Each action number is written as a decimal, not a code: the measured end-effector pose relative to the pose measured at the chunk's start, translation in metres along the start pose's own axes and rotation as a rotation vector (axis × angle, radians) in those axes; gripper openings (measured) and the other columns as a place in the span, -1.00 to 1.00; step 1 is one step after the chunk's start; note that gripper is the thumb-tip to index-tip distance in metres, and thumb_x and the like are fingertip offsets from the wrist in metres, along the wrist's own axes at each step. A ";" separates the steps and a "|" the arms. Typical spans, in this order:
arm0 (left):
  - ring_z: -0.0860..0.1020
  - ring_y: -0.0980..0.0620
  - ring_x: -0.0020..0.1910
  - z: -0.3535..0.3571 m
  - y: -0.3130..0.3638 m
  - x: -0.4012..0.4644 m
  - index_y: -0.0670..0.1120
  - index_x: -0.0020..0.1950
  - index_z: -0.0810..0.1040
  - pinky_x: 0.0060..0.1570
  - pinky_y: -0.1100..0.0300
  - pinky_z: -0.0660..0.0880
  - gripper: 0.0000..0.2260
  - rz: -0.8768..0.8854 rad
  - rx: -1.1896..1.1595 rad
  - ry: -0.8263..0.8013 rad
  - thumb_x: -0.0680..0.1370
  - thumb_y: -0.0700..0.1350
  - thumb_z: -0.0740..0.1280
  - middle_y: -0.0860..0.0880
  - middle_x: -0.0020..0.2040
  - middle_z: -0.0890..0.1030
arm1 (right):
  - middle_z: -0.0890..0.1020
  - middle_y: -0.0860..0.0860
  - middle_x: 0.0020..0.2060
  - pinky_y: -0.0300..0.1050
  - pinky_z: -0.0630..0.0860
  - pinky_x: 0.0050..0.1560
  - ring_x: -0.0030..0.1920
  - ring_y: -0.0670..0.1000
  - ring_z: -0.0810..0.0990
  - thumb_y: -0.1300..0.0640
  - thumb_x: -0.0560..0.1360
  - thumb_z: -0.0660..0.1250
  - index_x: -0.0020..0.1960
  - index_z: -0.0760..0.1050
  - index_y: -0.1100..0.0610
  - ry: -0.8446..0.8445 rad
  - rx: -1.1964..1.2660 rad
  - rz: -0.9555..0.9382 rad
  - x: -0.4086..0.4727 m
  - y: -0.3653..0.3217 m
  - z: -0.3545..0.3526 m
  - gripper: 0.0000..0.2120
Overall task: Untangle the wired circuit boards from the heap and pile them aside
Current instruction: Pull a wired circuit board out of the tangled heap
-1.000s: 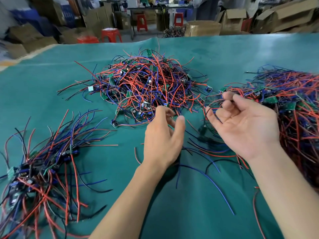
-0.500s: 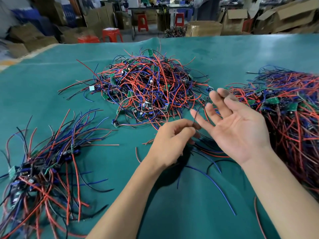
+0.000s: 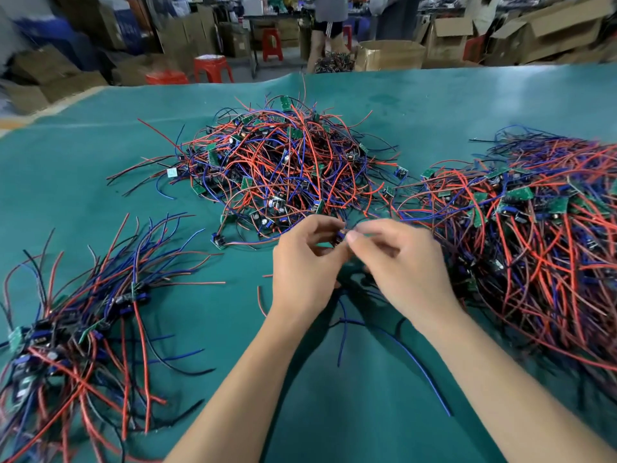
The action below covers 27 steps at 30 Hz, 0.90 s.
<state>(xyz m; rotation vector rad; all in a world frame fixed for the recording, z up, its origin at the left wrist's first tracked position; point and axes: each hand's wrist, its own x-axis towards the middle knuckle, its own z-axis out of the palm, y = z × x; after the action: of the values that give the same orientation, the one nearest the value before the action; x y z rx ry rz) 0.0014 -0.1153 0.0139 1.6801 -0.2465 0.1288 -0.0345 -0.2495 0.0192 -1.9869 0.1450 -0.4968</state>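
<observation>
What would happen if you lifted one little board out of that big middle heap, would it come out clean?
Probably not. The middle heap is a dense knot of crossing red and blue wires, so neighbours would likely drag along. The wires look floppy: those below the left hand and right hand droop in loose curves. Each board looks small, so likely light.

Bare left hand point(image 3: 305, 265), right hand point(image 3: 405, 265); forearms uncovered, no gloves, sleeves, jewellery.

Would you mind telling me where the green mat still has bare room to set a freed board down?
Bare mat lies left of the central heap, above the left pile. More runs along the far edge behind the heap, and between the forearms near the camera. It is crowded around the hands and across the right pile.
</observation>
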 end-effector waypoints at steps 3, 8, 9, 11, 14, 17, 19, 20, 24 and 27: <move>0.55 0.12 -0.40 0.000 -0.001 0.000 -0.01 -0.08 0.61 -0.33 0.10 0.49 -0.83 0.055 0.088 -0.031 0.43 -0.24 0.49 0.04 -0.20 0.69 | 0.72 -0.25 -0.23 -0.32 0.54 -0.07 -0.19 -0.25 0.67 0.03 0.50 0.52 -0.09 0.74 -0.01 0.013 -0.062 -0.085 0.002 0.002 0.000 -0.95; 0.62 0.12 -0.25 0.003 -0.002 -0.002 0.04 -0.04 0.58 -0.30 0.05 0.57 -0.74 0.052 0.169 -0.090 0.39 -0.21 0.54 0.06 -0.20 0.68 | 0.72 -0.04 -0.33 0.15 0.65 -0.08 -0.22 0.06 0.71 0.17 0.42 0.57 -0.19 0.72 -0.04 -0.032 0.132 0.100 0.004 0.001 -0.005 -0.88; 0.62 0.13 -0.25 0.003 -0.002 -0.002 0.03 -0.02 0.59 -0.27 0.04 0.58 -0.74 0.048 0.177 -0.094 0.39 -0.20 0.55 0.07 -0.18 0.69 | 0.71 -0.03 -0.33 0.17 0.65 -0.08 -0.22 0.08 0.71 0.18 0.42 0.56 -0.19 0.71 -0.04 -0.033 0.134 0.102 0.004 0.001 -0.005 -0.88; 0.63 0.15 -0.22 0.003 -0.001 -0.002 -0.01 -0.04 0.63 -0.18 0.03 0.61 -0.79 0.062 0.197 -0.099 0.39 -0.12 0.57 0.08 -0.18 0.69 | 0.71 -0.05 -0.34 0.16 0.65 -0.09 -0.25 0.03 0.68 0.20 0.43 0.54 -0.21 0.70 0.01 -0.021 0.115 0.081 0.006 0.002 -0.007 -0.89; 0.64 0.15 -0.18 0.003 0.001 -0.002 -0.01 -0.08 0.67 -0.09 0.09 0.60 -0.80 0.064 0.214 -0.095 0.37 -0.02 0.59 0.09 -0.19 0.69 | 0.70 -0.08 -0.34 0.04 0.65 -0.11 -0.28 -0.06 0.66 0.24 0.46 0.51 -0.21 0.67 0.03 -0.002 0.064 0.049 0.007 0.004 -0.008 -0.85; 0.61 0.08 -0.24 0.003 0.000 0.000 -0.04 -0.10 0.66 -0.17 0.01 0.60 -0.79 0.010 0.150 -0.087 0.36 -0.07 0.61 0.04 -0.24 0.67 | 0.70 -0.09 -0.31 -0.13 0.58 -0.11 -0.26 -0.10 0.67 0.24 0.49 0.48 -0.20 0.63 0.04 0.024 0.011 -0.010 0.007 0.004 -0.005 -0.86; 0.54 0.11 -0.32 0.002 0.000 0.000 -0.05 -0.12 0.64 -0.27 0.08 0.56 -0.79 -0.024 0.090 -0.085 0.34 -0.14 0.62 0.05 -0.29 0.63 | 0.68 -0.10 -0.33 -0.06 0.60 -0.10 -0.28 -0.14 0.64 0.19 0.51 0.46 -0.17 0.62 0.07 0.099 -0.038 -0.059 0.009 0.004 -0.008 -0.90; 0.52 0.14 -0.34 0.002 0.000 0.000 -0.05 -0.14 0.63 -0.31 0.17 0.52 -0.79 -0.034 0.066 -0.090 0.34 -0.17 0.62 0.07 -0.30 0.61 | 0.67 -0.13 -0.33 0.00 0.62 -0.09 -0.30 -0.15 0.63 0.17 0.52 0.46 -0.17 0.61 0.07 0.153 -0.057 -0.074 0.011 0.005 -0.011 -0.90; 0.53 0.14 -0.31 0.005 0.002 -0.001 -0.08 -0.14 0.61 -0.32 0.27 0.47 -0.78 -0.035 0.022 -0.150 0.34 -0.20 0.61 -0.01 -0.27 0.64 | 0.65 -0.13 -0.32 0.24 0.65 -0.14 -0.33 -0.03 0.64 0.05 0.51 0.43 -0.16 0.59 -0.01 0.336 -0.043 -0.073 0.021 0.009 -0.029 -0.92; 0.52 0.16 -0.32 0.006 0.001 -0.002 -0.05 -0.16 0.60 -0.30 0.27 0.50 -0.78 -0.031 0.012 -0.166 0.34 -0.21 0.61 0.06 -0.30 0.62 | 0.68 -0.01 -0.29 0.31 0.62 -0.19 -0.32 0.11 0.67 -0.04 0.47 0.40 -0.20 0.57 -0.07 0.495 0.018 -0.050 0.025 0.009 -0.041 -0.90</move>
<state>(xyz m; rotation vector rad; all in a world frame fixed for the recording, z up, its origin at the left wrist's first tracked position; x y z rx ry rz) -0.0008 -0.1208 0.0135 1.7075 -0.3439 -0.0326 -0.0273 -0.2959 0.0341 -1.8190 0.3965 -1.0130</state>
